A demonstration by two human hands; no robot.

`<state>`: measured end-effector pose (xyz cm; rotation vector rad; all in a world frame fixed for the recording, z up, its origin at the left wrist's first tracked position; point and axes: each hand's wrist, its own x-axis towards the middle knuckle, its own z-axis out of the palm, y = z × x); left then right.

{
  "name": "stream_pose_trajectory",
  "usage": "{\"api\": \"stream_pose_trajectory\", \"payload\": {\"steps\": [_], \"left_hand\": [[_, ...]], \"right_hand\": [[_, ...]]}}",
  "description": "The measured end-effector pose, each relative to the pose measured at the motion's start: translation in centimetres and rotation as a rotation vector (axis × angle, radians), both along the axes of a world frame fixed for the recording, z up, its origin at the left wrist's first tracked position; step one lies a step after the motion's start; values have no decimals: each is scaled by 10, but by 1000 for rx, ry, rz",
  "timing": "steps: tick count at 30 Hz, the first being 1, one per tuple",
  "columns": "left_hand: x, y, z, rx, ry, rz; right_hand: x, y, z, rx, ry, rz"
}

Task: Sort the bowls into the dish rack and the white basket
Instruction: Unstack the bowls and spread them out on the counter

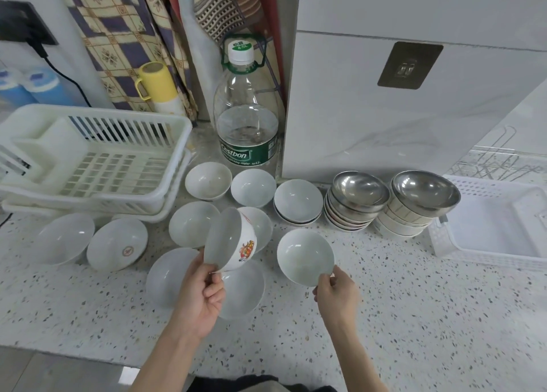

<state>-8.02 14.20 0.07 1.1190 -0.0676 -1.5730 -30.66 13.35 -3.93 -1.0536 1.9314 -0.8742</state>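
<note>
1. Ten white bowls sit loose on the speckled surface or in the hands; one of these, at the back, rests on a short stack of white bowls
2. Two taller stacks stand to the right, each topped by a steel bowl, the second stack just beside the first
3. One white dish rack stands at the back left, and one white basket at the far right, well apart from it; neither holds a bowl
4. One large water bottle stands behind the bowls
5. The left hand reaches forward, thumb and fingers pinching the rim of a painted bowl, lifted above the others
6. That painted bowl is tipped on its side, its mouth facing left and its base pointing right, the red and orange picture on its wall in view
7. The right hand grips the near rim of a plain white bowl between thumb and fingers
8. The plain bowl is tilted with its mouth towards the person, to the right of the painted one and apart from it
</note>
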Motion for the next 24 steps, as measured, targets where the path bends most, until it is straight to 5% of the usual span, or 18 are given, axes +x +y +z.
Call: {"api": "stream_pose_trajectory", "payload": {"steps": [14, 24], "left_hand": [[0, 3, -8, -21, -63, 1], [-2, 12, -13, -31, -181, -59]], "right_hand": [[4, -14, -11, 14, 39, 70], [2, -11, -11, 85, -104, 26]]}}
